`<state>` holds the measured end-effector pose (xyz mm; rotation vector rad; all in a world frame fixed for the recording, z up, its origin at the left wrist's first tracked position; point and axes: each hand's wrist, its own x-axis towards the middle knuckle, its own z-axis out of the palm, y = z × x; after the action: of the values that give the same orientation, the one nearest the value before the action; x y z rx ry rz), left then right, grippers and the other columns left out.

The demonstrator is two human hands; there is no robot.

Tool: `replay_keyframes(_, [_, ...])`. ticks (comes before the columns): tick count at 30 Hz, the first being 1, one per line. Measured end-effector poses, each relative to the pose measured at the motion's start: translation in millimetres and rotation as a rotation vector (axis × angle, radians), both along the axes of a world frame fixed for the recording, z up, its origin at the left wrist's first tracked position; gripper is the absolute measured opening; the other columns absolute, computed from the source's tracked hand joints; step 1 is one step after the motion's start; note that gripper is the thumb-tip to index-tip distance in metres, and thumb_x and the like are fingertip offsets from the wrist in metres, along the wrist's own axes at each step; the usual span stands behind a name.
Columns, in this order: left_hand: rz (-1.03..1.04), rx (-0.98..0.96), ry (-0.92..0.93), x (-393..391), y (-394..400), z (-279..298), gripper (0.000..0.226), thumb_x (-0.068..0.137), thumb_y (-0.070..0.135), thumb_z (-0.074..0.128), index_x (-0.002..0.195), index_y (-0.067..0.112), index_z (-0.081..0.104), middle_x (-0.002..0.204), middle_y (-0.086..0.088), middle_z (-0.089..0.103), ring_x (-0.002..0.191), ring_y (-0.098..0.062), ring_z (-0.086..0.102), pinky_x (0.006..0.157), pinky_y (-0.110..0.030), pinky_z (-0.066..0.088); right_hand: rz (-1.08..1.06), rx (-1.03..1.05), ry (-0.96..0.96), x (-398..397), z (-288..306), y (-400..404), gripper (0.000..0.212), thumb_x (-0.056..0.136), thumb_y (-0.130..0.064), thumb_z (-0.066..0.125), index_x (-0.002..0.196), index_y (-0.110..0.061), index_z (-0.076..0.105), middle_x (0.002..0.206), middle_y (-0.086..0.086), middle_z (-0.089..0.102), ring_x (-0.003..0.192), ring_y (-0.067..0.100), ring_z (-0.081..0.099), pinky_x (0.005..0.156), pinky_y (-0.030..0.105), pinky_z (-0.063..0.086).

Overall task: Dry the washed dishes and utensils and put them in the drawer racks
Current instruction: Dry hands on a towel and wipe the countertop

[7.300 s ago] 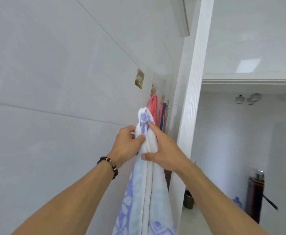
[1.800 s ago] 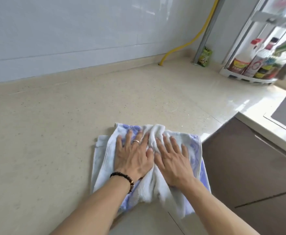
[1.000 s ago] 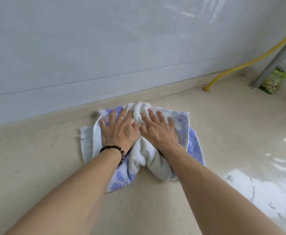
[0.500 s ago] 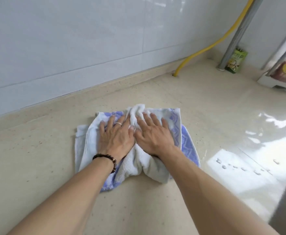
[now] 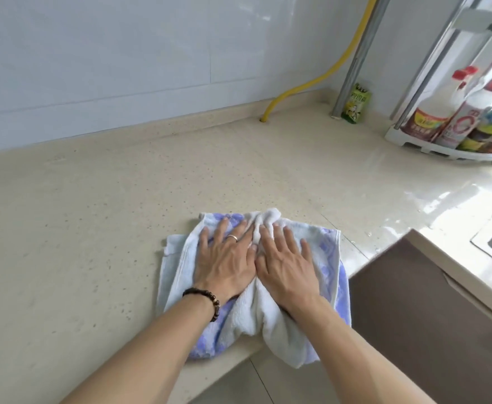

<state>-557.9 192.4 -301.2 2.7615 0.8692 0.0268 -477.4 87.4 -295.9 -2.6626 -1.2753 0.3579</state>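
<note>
A white towel with a blue pattern (image 5: 323, 252) lies bunched on the beige countertop (image 5: 93, 217), its near end hanging over the front edge. My left hand (image 5: 224, 260), with a ring and a dark bead bracelet, presses flat on the towel's left half. My right hand (image 5: 287, 263) presses flat beside it on the right half, fingers straight. No dishes or utensils are in view.
A white corner rack (image 5: 443, 150) with bottles stands at the back right. A yellow hose (image 5: 320, 80), a metal pipe (image 5: 355, 59) and a green packet (image 5: 357, 104) are by the wall. Wet patches (image 5: 414, 205) shine right of the towel. A brown cabinet front (image 5: 414, 316) is below.
Both hands have slid the towel back from near the wall toward the counter's front edge. Its end now hangs over the edge. The view has swung right.
</note>
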Motion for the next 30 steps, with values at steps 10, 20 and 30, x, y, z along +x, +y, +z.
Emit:
replay_keyframes(10, [0.111, 0.002, -0.016, 82.9, 202.1, -2.7, 0.052, 0.107, 0.042, 0.024, 0.158, 0.037, 0.02, 0.167, 0.017, 0.014, 0.155, -0.013, 0.004, 0.123, -0.049, 0.005, 0.074, 0.047, -0.009, 93.6, -3.9, 208.0, 0.06, 0.104, -0.047, 0.018, 0.16, -0.029, 0.008, 0.169, 0.001, 0.005, 0.155, 0.023, 0.0, 0.123, 0.051, 0.0])
replay_keyframes(20, [0.248, 0.036, -0.038, 135.8, 310.3, -7.0, 0.048, 0.106, 0.043, 0.025, 0.154, 0.04, 0.031, 0.166, 0.014, 0.019, 0.154, -0.017, 0.011, 0.12, -0.049, 0.013, 0.173, 0.013, -0.051, 160.9, -7.7, 331.0, 0.062, 0.101, -0.053, 0.019, 0.16, -0.035, 0.01, 0.169, -0.001, 0.008, 0.155, 0.024, 0.003, 0.122, 0.054, 0.002])
replay_keyframes(30, [0.16, -0.003, -0.031, 91.5, 112.7, -3.5, 0.051, 0.106, 0.044, 0.023, 0.157, 0.036, 0.026, 0.166, 0.013, 0.02, 0.155, -0.016, 0.008, 0.124, -0.047, 0.005, 0.184, -0.001, -0.035, 116.3, -2.3, 126.0, 0.065, 0.102, -0.047, 0.021, 0.161, -0.027, 0.002, 0.169, 0.002, -0.004, 0.156, 0.023, -0.004, 0.124, 0.052, 0.0])
